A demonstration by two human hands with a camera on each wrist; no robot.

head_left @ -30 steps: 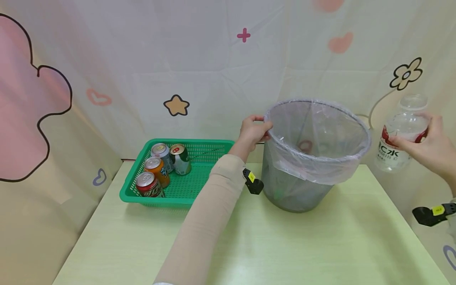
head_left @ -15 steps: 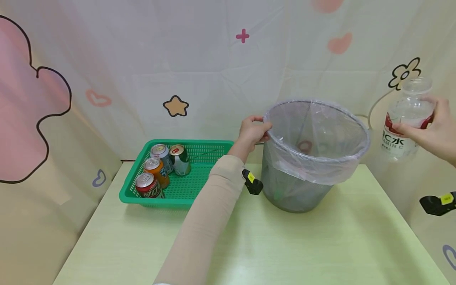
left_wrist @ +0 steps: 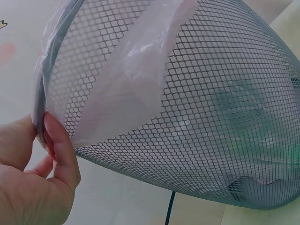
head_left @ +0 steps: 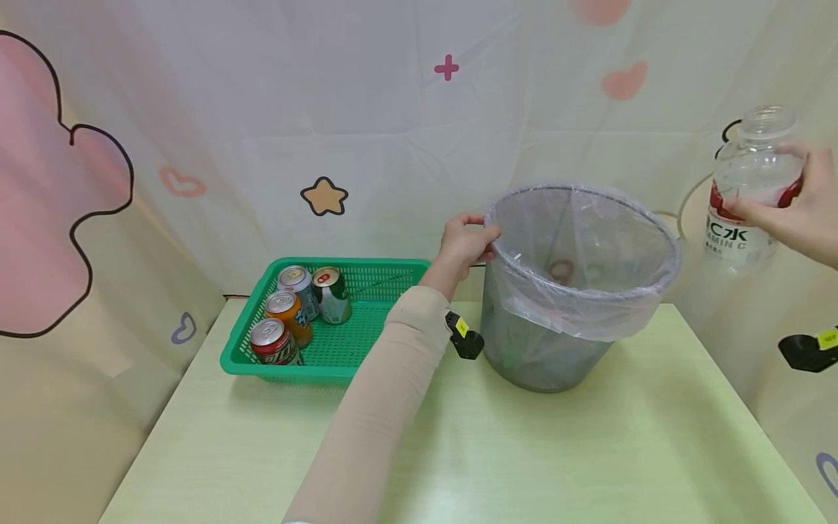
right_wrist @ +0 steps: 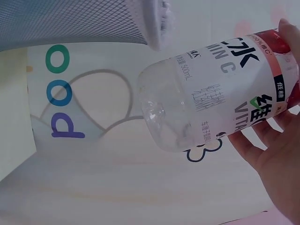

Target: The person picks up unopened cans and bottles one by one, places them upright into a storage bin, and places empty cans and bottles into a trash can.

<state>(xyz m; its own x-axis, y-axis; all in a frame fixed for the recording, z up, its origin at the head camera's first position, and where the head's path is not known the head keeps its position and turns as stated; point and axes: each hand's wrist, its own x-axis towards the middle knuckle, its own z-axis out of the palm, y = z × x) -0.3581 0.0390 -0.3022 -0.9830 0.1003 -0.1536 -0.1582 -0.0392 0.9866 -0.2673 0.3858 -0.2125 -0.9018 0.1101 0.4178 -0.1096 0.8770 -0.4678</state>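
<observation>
My left hand [head_left: 465,241] pinches the near-left rim of a grey mesh wastebasket [head_left: 537,356], over the thin plastic bag [head_left: 589,316] folded around that rim. In the left wrist view the thumb and fingers close on the rim, and something greenish shows dimly through the mesh. Off to the right, higher than the rim, my right hand [head_left: 801,207] grips a clear plastic bottle [head_left: 753,182] with a red and white label. The bottle stands upright and uncapped, apart from the wastebasket; its bottom looks see-through in the right wrist view.
Left of the wastebasket a green plastic basket [head_left: 366,371] sits on the pale table [head_left: 511,458]. Several drink cans [head_left: 288,319] stand at its left side. A printed curtain [head_left: 393,94] hangs behind and beside the table.
My right hand has lifted the bottle upward and slightly to the right. The left hand keeps its hold on the wastebasket rim, which has not moved.
</observation>
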